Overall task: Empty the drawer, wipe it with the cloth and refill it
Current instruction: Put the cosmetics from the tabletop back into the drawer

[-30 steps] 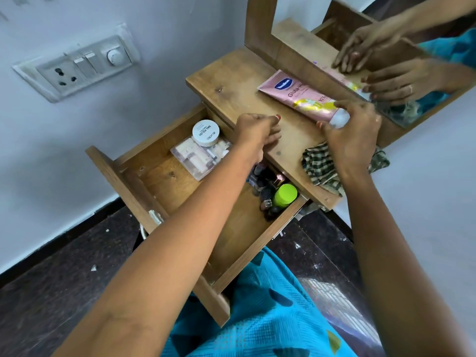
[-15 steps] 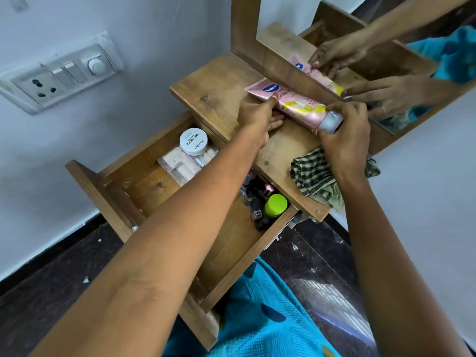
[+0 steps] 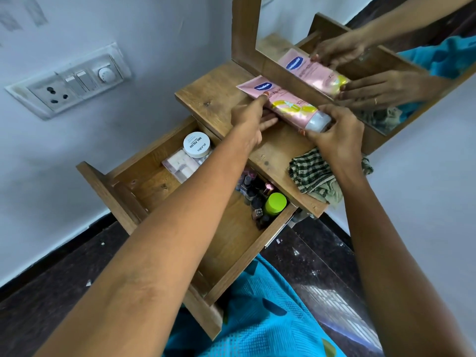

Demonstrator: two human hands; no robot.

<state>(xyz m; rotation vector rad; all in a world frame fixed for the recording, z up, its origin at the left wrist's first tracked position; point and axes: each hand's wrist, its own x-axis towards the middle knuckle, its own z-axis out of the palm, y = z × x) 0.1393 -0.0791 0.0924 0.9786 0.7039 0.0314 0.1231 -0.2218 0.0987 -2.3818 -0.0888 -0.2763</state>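
The drawer (image 3: 229, 238) stands pulled out toward the person, above a dark floor (image 3: 51, 292). Its near half shows bare wood. Against the right wall lies a cluster of small nail-polish bottles (image 3: 251, 191), with a green-lidded jar (image 3: 275, 203) touching them. In the far left corner, a white-lidded jar (image 3: 196, 144) marked NAIL POLISH rests on the far end of a clear compartment box (image 3: 180, 163).

On the wooden surface (image 3: 206, 99) over the drawer, the cloth (image 3: 313, 176) lies crumpled at the near right edge. It is green-and-white checked and partly hidden by the right wrist.

Farther back, the tube (image 3: 291, 105) lies flat on the surface, just in front of the mirror frame (image 3: 244, 34).
- Long axis: parallel to the frame's lower rail, running far-left to near-right.
- Pointing: crimped flat end to the left, white cap to the right.
- Appearance: pink body, blue oval logo near the crimp, yellow graphic at mid-length.

The right grip (image 3: 337, 132) grasps the cap end, fingers curled round it. The left grip (image 3: 251, 117) is released: its fingers are extended, with the index tip on the tube beside the logo and the rest along its near side.

The mirror reflects the tube and both grips. A switch plate (image 3: 69, 83) is fixed to the wall at left.
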